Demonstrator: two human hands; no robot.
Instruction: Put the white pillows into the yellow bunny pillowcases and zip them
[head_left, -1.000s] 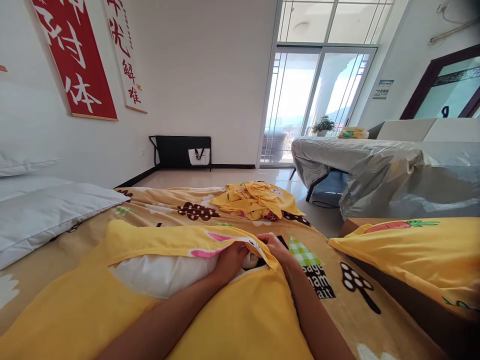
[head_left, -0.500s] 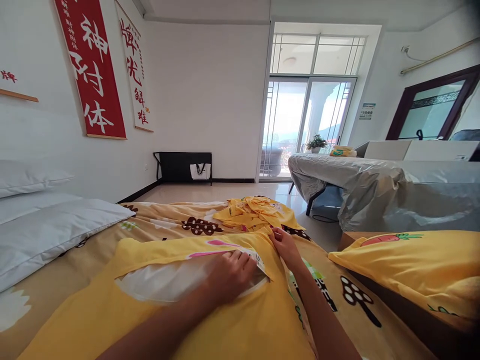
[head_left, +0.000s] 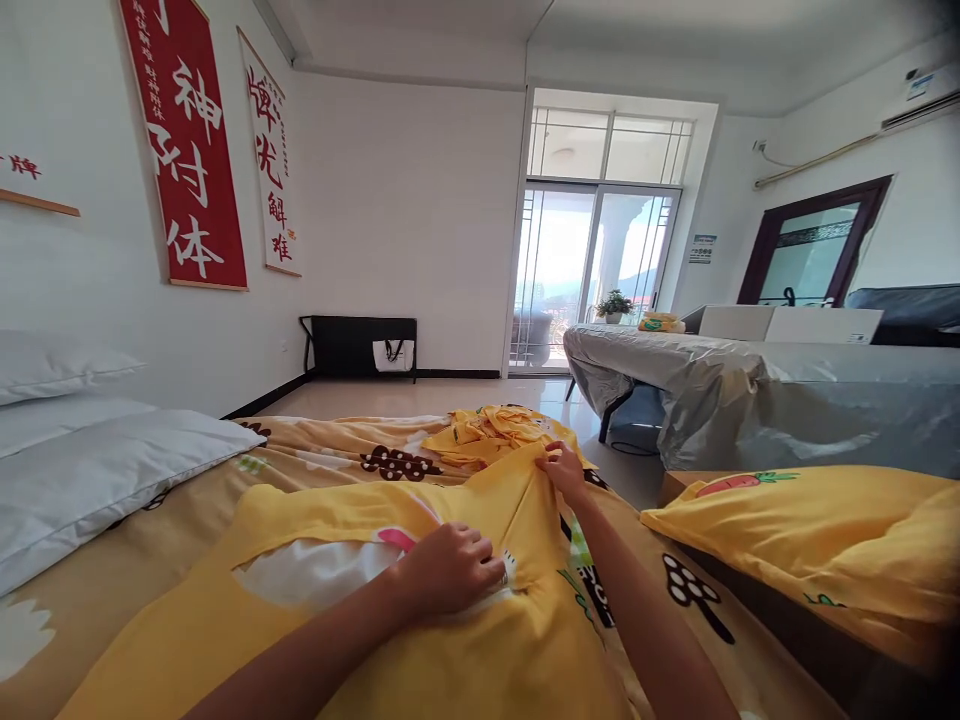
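Note:
A yellow pillowcase (head_left: 465, 660) lies in front of me, with pink and white print near its opening. Through the opening a white pillow (head_left: 315, 572) shows inside. My left hand (head_left: 454, 568) is closed over the opening's edge, gripping the pillowcase fabric; its fingertips are partly hidden. At the far right corner, my right hand (head_left: 562, 470) pinches the pillowcase and holds that corner raised into a peak. Creases run from this corner down toward the left hand.
Beneath is a patterned tan blanket (head_left: 330, 462). Crumpled yellow cloth (head_left: 499, 432) lies beyond the pillowcase. White pillows (head_left: 112, 465) are at left. A filled yellow pillow (head_left: 825, 530) rests on a cardboard box at right. A plastic-covered table (head_left: 712, 390) stands behind it.
My right hand has pulled the far right corner up, and the fabric there has drawn over the right part of the opening. The left hand has shifted slightly down and left.

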